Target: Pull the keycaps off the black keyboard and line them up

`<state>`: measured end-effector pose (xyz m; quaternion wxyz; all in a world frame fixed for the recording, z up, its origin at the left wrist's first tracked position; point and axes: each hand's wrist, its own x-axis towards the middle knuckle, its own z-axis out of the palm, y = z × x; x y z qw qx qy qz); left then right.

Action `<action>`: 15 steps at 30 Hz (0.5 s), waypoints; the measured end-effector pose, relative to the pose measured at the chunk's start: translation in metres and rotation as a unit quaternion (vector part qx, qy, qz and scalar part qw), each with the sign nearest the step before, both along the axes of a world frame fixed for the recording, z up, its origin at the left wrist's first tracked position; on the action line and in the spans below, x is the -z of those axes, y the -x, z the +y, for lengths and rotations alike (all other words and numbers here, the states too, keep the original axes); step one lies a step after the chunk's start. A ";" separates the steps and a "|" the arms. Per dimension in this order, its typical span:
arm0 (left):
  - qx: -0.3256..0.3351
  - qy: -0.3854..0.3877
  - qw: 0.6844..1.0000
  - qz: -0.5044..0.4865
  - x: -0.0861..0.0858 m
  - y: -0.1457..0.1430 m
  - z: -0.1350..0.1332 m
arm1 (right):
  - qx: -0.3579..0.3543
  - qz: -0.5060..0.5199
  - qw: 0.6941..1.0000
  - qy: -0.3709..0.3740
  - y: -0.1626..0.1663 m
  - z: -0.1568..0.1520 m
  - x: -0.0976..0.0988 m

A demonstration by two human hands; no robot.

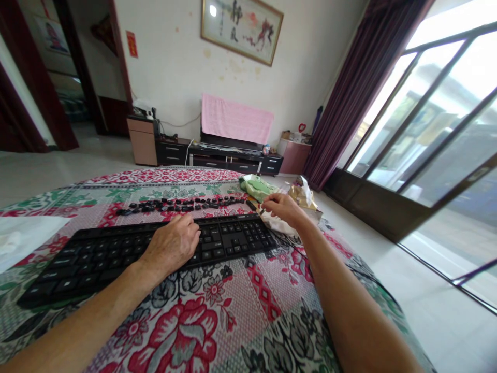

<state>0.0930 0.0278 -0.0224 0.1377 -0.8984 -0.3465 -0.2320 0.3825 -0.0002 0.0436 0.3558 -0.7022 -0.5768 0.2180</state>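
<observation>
A black computer keyboard [229, 239] lies across the flowered tablecloth, and many of its keys are in place. My left hand [175, 242] rests on its middle with the fingers curled together against the keys. Above the keyboard's right end, my right hand [280, 206] is closed in a pinch. A small dark tip shows at its fingertips, too small to name. Behind the keyboard, loose black keycaps [182, 205] lie in rough rows. White tissue [280, 225] lies below my right hand.
A green packet [258, 186] and a gold-coloured bag [303, 197] sit at the back right of the tablecloth [233, 311]. A white sheet [27, 238] lies at the left. A dark cable [298, 250] runs off rightward. A low cabinet [229, 158] stands beyond.
</observation>
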 end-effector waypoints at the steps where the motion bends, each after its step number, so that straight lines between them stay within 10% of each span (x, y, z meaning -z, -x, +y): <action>1: 0.000 0.000 1.000 0.003 0.000 0.000 0.000 | 0.012 -0.001 1.000 0.002 0.002 -0.001 -0.001; 15: 0.000 0.008 1.000 0.008 0.001 0.001 0.002 | -0.050 -0.015 0.995 0.084 0.011 0.002 0.007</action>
